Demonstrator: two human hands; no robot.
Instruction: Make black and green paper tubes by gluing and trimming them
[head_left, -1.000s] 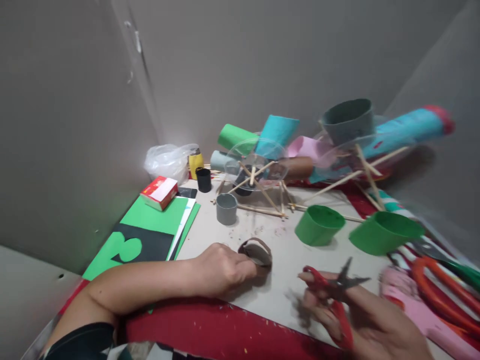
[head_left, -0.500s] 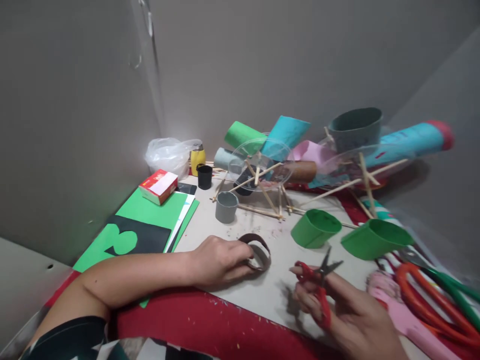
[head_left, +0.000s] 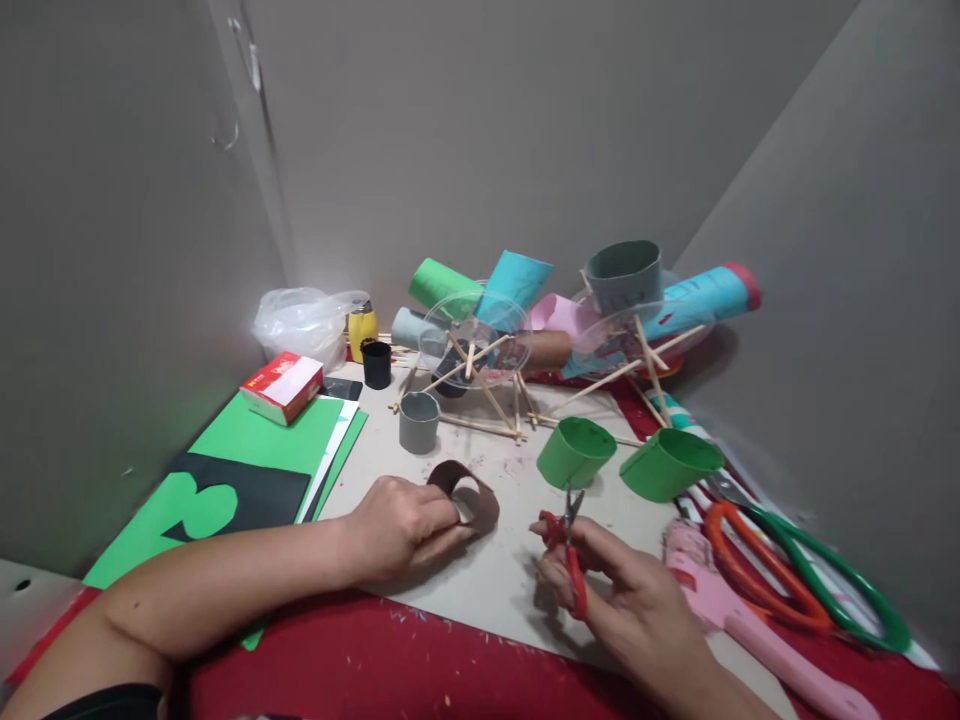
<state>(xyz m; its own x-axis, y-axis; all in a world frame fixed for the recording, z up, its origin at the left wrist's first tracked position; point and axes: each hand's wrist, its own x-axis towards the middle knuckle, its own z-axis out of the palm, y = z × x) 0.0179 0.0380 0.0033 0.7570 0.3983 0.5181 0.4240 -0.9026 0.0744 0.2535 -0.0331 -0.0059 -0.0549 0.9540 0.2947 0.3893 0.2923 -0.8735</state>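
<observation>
Holding: the left hand (head_left: 401,520) rests on the tabletop (head_left: 495,585), its fingers clenched in a pinch on the near side of the brown paper ring (head_left: 471,498). The ring stands on the tabletop at the fingertips as an open loop.
Right hand: the right hand (head_left: 622,610) grasps the red scissors (head_left: 568,548) by the handles, with the blades pointing away from the wrist and almost shut.
Gap: the blade tips are near the ring, on its right-hand side, and do not touch it.
Change: half a second ago the blades were spread and tilted outward, farther from the left hand. They are now nearly closed and drawn in. The ring lay flatter under the fingers a second ago and is now rounder.
Reading: tool and ring stand closer together, and no cut shows in the ring.
Beyond the right hand: two green paper rings (head_left: 576,452).
Beyond the left hand: a grey cup (head_left: 418,421), then a stick-and-tube frame (head_left: 487,350).
Outside the left hand: green and black sheets (head_left: 255,450) and a red box (head_left: 283,386).
Outside the right hand: a pink tool (head_left: 720,610) and large scissors (head_left: 765,565).
</observation>
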